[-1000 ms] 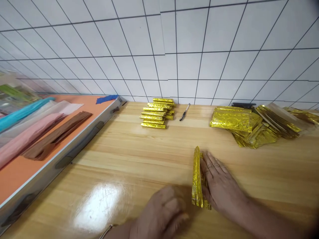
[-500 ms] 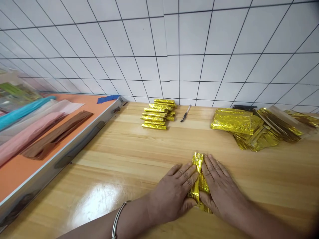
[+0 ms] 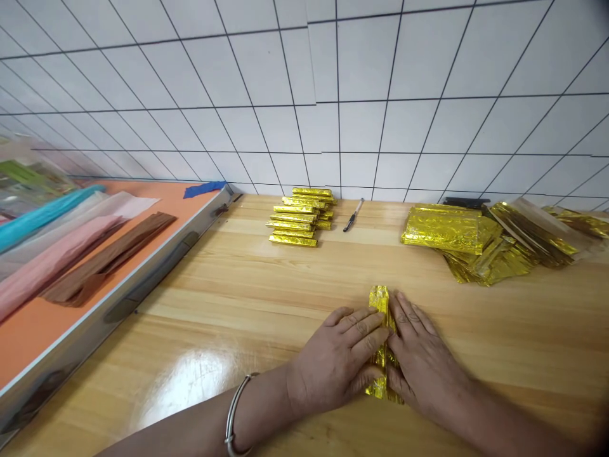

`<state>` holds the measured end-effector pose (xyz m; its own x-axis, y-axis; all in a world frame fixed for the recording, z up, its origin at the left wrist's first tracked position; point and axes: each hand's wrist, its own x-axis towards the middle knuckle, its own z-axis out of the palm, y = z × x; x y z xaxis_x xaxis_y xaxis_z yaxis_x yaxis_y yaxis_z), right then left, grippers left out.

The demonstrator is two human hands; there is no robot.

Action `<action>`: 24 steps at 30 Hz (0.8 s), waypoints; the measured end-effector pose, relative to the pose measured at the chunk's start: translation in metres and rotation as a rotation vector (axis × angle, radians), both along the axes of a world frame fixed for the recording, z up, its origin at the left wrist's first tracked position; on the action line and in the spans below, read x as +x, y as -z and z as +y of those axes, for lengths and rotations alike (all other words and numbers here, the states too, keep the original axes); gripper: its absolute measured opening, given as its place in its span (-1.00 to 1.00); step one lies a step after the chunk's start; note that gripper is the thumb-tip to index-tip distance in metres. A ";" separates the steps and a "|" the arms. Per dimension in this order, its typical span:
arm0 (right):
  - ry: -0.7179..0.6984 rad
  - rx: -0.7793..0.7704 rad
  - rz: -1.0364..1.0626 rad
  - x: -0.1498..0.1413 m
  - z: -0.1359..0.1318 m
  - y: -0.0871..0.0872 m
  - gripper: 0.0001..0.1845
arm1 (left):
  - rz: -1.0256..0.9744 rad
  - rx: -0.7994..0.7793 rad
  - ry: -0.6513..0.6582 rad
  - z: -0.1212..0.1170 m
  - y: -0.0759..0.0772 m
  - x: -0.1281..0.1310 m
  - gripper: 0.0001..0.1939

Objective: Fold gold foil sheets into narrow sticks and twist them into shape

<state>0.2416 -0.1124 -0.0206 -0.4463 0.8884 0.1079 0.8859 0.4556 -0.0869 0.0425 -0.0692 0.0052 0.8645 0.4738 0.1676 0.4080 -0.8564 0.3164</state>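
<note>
A folded strip of shiny gold foil paper (image 3: 379,298) lies on the wooden table in front of me, its long side pointing away from me. Across it from the left comes my left hand (image 3: 340,355), fingers bent over the foil and thumb at its near part, gripping the fold. My right hand (image 3: 421,352) lies flat along the right side, fingers stretched out, thumb touching the foil's lower part. Part of the strip is hidden under both hands. A metal bangle (image 3: 233,412) circles my left wrist.
Several folded gold strips (image 3: 292,240) are stacked near the tiled wall (image 3: 361,127), beside a pen (image 3: 353,216). Gold foil sheets (image 3: 442,231) are heaped at the back right. On the left, an orange board (image 3: 143,254) carries brown paper (image 3: 114,257), pink paper (image 3: 61,254) and blue pieces.
My left fingers have shifted right, farther over the foil. The left part of the foil is now folded over into a neater, straighter strip. My right hand has barely moved.
</note>
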 end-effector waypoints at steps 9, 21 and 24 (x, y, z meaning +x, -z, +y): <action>0.005 -0.012 0.004 -0.003 0.002 0.000 -0.39 | 0.022 0.018 -0.017 -0.003 0.015 0.001 -0.33; -0.001 -0.048 0.012 -0.001 0.001 -0.001 -0.46 | 0.051 -0.134 0.002 -0.003 0.009 0.002 -0.09; -0.007 -0.054 -0.006 -0.001 0.001 -0.002 -0.41 | 0.049 -0.148 -0.015 -0.005 0.009 0.001 0.02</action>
<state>0.2408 -0.1113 -0.0183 -0.4526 0.8899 0.0570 0.8835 0.4562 -0.1068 0.0431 -0.0745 -0.0038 0.8625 0.5034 0.0524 0.4388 -0.7955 0.4179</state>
